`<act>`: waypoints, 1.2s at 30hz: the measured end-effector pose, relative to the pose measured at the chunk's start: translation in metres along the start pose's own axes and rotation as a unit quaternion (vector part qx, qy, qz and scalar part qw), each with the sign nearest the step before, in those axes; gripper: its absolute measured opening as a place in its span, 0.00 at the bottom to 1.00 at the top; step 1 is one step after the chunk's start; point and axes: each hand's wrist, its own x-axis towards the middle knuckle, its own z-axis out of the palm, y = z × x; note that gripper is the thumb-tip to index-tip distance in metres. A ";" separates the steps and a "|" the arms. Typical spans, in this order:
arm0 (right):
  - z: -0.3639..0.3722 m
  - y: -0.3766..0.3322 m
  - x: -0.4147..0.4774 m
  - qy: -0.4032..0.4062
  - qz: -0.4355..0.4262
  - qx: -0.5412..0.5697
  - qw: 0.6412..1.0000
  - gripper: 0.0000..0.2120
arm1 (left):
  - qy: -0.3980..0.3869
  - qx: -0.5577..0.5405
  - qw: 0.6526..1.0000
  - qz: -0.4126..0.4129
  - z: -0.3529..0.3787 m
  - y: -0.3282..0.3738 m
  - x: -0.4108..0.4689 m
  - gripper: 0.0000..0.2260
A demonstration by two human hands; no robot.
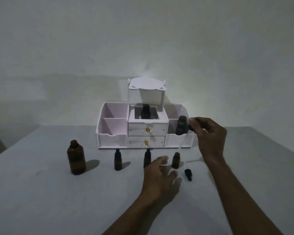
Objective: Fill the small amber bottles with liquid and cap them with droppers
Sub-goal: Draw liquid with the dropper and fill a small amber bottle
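Note:
Three small amber bottles stand in a row on the table. The left one (pixel 117 160) and the middle one (pixel 147 157) carry black dropper caps. The right one (pixel 175 160) is uncapped. A large open amber bottle (pixel 76 157) stands to their left. My right hand (pixel 209 133) holds a black dropper (pixel 192 128) by its bulb, its clear glass tube hanging down above the uncapped bottle. My left hand (pixel 159 173) hovers with fingers apart just in front of the middle bottle, partly hiding it. Another dropper (pixel 188 174) lies on the table to the right.
A white desk organiser (pixel 112 138) with two drawers and open side compartments stands behind the bottles. A dark bottle (pixel 182 125) sits in its right compartment and another (pixel 146 111) in its centre well. A plain wall is behind.

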 end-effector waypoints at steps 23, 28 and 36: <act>0.005 0.028 -0.008 -0.026 0.025 -0.038 0.999 0.04 | 0.032 0.110 0.993 0.038 0.022 0.005 0.036 0.16; 0.007 0.030 -0.010 -0.031 0.012 -0.066 0.997 0.06 | 0.034 0.128 0.991 0.034 0.022 0.004 0.036 0.17; 0.008 0.032 -0.007 -0.042 -0.001 -0.068 0.997 0.04 | 0.035 0.134 0.990 0.030 0.022 0.003 0.039 0.18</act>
